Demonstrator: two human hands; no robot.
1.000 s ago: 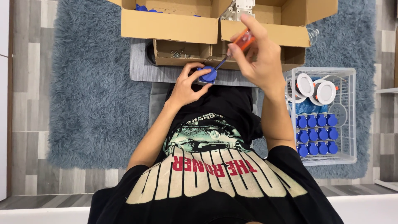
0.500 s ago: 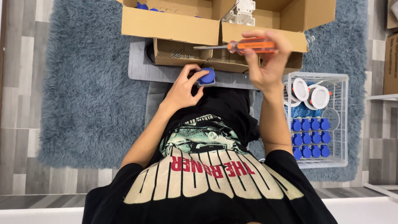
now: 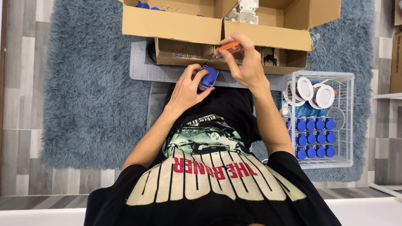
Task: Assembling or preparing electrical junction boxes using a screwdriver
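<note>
Shaggy blue-grey rug (image 3: 92,104) on grey plank floor; grey mat (image 3: 142,67) on it, under an open brown cardboard box (image 3: 176,26) with flaps folded out; low cardboard tray (image 3: 184,52) in front, small metal bits inside; white wire basket (image 3: 322,119) to the right, rows of blue caps (image 3: 314,138) and two white round fixtures (image 3: 314,92) in it. Left hand (image 3: 186,90) curled around a small blue part (image 3: 209,77), fingers closed on it, over the lap. Right hand (image 3: 247,67) pinches an orange-handled screwdriver (image 3: 228,48) between thumb and fingertips; tool lies roughly level, just above and right of the blue part, not touching it.
</note>
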